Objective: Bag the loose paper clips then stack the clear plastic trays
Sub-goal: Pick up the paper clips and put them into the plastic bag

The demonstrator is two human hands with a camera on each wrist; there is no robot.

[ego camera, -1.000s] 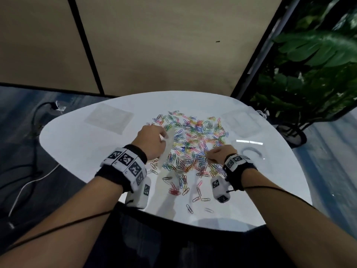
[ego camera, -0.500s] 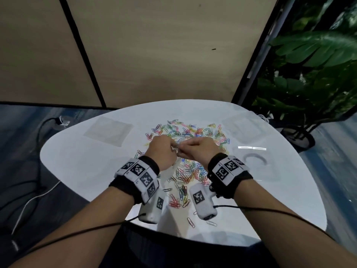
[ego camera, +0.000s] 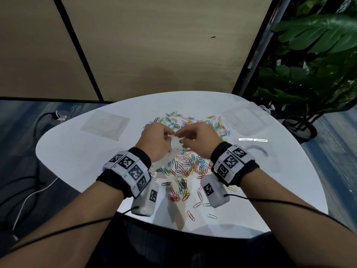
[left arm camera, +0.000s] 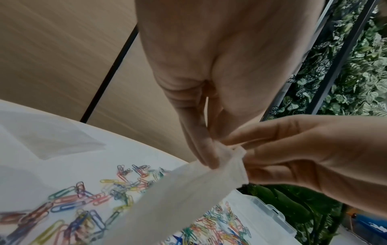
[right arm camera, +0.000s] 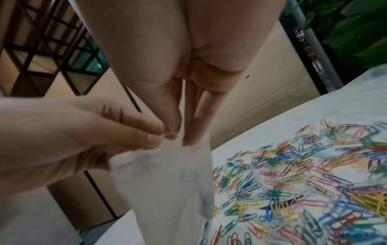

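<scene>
Head view: both hands [ego camera: 174, 139] pinch thin crinkly clear bag [ego camera: 176, 145] over wire clips [ego camera: 185, 167].

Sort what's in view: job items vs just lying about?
Job:
- small clear bag, pinched at its top by left hand and right hand
- loose paper clips
- clear tray, far right
- flat clear piece, far left

Lying about:
- potted plant
- floor cables

A rounded glossy white desk [ego camera: 77, 155] stands before tan wall panels [ego camera: 154, 45] split by black strips. A large-leafed green plant [ego camera: 313, 60] rises at two o'clock; blue-grey carpet [ego camera: 17, 120] lies at nine.
</scene>
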